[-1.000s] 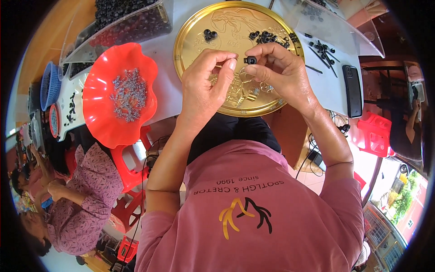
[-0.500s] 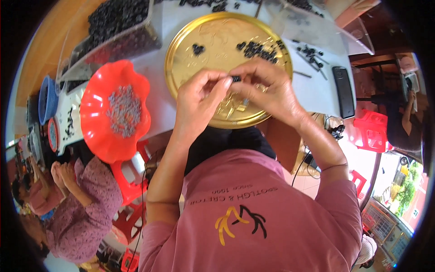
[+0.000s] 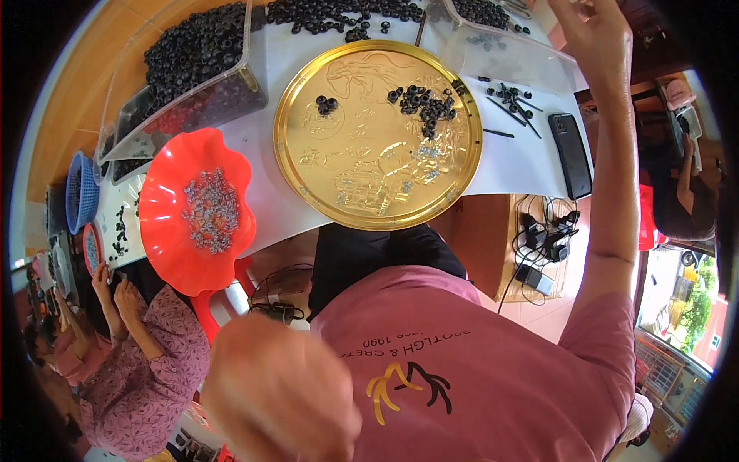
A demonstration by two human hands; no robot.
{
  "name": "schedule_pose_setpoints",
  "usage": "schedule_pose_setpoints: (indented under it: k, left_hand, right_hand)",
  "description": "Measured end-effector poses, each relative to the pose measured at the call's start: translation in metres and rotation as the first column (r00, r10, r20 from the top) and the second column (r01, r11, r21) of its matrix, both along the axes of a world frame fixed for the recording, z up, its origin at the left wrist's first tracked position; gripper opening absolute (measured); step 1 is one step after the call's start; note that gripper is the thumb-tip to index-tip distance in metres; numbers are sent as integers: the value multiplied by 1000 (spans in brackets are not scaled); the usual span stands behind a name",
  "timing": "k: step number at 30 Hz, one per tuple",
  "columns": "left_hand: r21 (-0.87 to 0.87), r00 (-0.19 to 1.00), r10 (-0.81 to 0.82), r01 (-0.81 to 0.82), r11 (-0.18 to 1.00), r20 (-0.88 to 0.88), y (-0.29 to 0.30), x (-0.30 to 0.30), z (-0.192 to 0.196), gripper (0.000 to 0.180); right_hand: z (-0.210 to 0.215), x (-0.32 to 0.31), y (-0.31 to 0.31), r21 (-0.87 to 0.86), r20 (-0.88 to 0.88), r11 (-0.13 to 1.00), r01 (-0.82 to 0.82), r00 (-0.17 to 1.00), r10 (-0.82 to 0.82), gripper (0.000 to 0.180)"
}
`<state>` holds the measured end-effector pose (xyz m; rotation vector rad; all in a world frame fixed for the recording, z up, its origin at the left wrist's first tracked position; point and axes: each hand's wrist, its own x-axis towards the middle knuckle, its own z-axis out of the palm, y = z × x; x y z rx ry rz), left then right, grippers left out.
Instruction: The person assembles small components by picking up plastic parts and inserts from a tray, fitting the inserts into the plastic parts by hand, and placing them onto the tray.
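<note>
My left hand (image 3: pixel 281 389) is close to the camera at the lower left, in front of my shirt. It looks rounded and is smeared by motion, so its fingers do not show. My right hand (image 3: pixel 599 38) is raised at the upper right, beside a clear plastic box (image 3: pixel 512 65). Its fingertips run past the upper edge, and whether they hold anything is hidden. Between my arms lies a round gold tray (image 3: pixel 308 181). On it are a cluster of small black ring-like parts (image 3: pixel 426 108), a few more black parts (image 3: pixel 326 105) and tiny silvery pieces (image 3: pixel 408 186).
Left of the tray stands a red wavy-rimmed bowl (image 3: pixel 165 223) of small grey pieces. A clear bin (image 3: pixel 258 58) of black parts is behind it. At the right lie black rods (image 3: pixel 517 114) and a phone (image 3: pixel 570 154). Another person (image 3: pixel 146 369) sits at the left.
My hands met over the tray around a small black part; now they are apart. The left has come back toward me, the right has gone up to the far right.
</note>
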<state>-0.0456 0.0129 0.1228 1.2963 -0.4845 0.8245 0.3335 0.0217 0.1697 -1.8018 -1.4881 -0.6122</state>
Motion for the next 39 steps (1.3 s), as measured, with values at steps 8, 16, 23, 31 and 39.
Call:
schedule_pose_setpoints:
  k: [8,16,23,31,39]
  left_hand:
    - [385,862,-462,362,849,209,-31,-15,45,15]
    - [349,827,-551,489,800,106,-28,-10,45,30]
    - [385,824,-556,480,788,110,-27,-8,49,34]
    - [732,558,-681,180,657,474,-9,14,35,13]
    - [-226,943,-55,-22,974,-327,5,14,-33,2]
  right_hand:
    - [-71,-49,17,211,0,587,-782,600,800,31]
    - [-129,-43,-10,-386,-150,824,-414,910,386,15]
    - [-142,-58,11,-446,-189,782,-436,900,394,15]
    - [-157,-74,49,-625,-7,692,-362,888,459,15]
    - [-140,-93,33,-421,-420,649,-634,770,480,33]
